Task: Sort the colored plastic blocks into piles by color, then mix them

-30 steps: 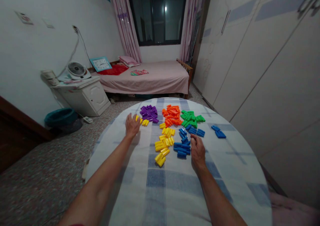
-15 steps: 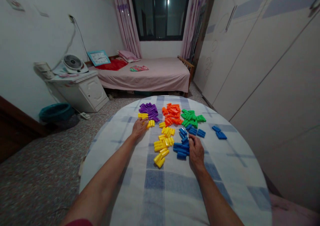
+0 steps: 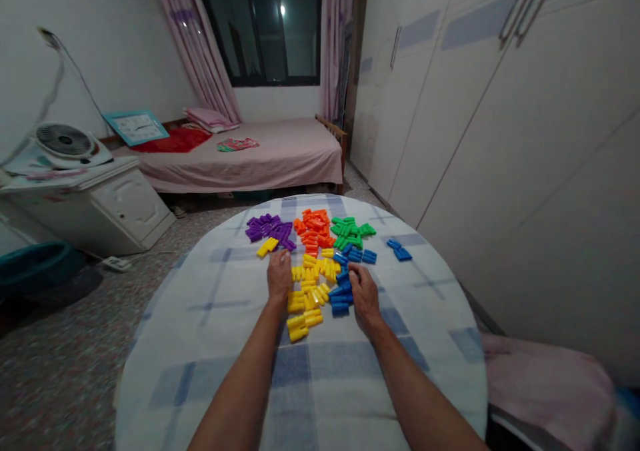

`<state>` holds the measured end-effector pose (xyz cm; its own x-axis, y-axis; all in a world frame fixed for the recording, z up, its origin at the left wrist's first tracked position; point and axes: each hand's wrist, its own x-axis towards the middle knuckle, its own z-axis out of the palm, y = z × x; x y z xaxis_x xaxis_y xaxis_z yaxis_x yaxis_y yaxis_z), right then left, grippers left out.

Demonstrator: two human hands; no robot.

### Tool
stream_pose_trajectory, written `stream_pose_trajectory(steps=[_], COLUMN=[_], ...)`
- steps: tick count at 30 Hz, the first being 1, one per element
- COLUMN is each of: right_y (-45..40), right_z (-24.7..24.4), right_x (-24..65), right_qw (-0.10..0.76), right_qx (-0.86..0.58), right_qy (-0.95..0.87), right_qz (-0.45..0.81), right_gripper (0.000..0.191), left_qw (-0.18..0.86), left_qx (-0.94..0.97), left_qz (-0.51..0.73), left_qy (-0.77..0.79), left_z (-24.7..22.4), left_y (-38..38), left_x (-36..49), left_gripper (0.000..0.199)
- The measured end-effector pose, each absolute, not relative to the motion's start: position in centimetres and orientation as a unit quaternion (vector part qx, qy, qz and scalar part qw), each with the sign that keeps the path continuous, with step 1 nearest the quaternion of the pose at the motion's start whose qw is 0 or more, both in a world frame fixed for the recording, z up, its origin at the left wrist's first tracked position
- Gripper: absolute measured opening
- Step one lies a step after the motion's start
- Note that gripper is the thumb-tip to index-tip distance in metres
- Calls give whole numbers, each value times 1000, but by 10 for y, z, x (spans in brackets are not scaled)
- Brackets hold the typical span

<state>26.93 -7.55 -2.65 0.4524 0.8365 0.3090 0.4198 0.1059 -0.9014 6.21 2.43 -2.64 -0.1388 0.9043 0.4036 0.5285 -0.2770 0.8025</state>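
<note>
My left hand (image 3: 279, 278) lies on the table beside the left edge of the yellow plastic pieces (image 3: 311, 297), its fingers slightly bent and holding nothing that I can see. Two yellow pieces lie apart, beyond its fingertips and near the purple pieces (image 3: 265, 228). Cupped against the right side of the blue pieces (image 3: 341, 309) is my right hand (image 3: 365, 292), touching them without a visible grip; its fingertips are partly hidden. Yellow and blue meet between the hands. Farther back are the orange pieces (image 3: 315, 228) and the green pieces (image 3: 349, 232).
A few blue pieces (image 3: 400, 250) lie separately at the right. The round table has a checked cloth (image 3: 210, 344). Beyond it stand a bed (image 3: 280, 154), a white cabinet (image 3: 135, 204) with a fan (image 3: 65, 141), and a tall wardrobe (image 3: 490, 171) along the right.
My left hand has come right and nearer, bringing yellow pieces into the main yellow group. The blue pieces now sit closer to the yellow, with my right hand still beside them. The view has turned right.
</note>
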Motion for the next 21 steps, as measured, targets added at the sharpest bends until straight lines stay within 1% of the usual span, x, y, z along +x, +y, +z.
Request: stream_pose_trajectory(steps=[3,5,8,12,14,16,19,21], right_y=[-62,-48,-27,-12,-11,-14,-25,-30], right_z=[-20,-9,10,14,3,-11,-23,-20], right_x=[292,322,377,418,416,400,367,352], right_qw=[563,557,515,485,467,449,437,435], right_qx=[-652,-675,-735,-767,-774,-760,-693,-651], right_qy=[-467,-453,-428,-414,-421,-464,-563,-605], right_qz=[198,171,102,74,69,72,110,144], right_gripper=[39,41,37,30,30,35,44,45], left_qw=[185,184,191,214,224,232,240,242], left_qx=[574,562,581,554,540,531,520,512], left_qz=[532,541,534,542,550,558,566,572], left_qy=[595,599,584,594,596,594,593,594], left_z=[-33,-38,-40,-33,-31,-30,-30,-29], left_y=[31,32,31,31,31,32,33,32], left_x=[49,47,49,53,53,53,53,53], left_gripper=[34,32,31,31,31,32,32,31])
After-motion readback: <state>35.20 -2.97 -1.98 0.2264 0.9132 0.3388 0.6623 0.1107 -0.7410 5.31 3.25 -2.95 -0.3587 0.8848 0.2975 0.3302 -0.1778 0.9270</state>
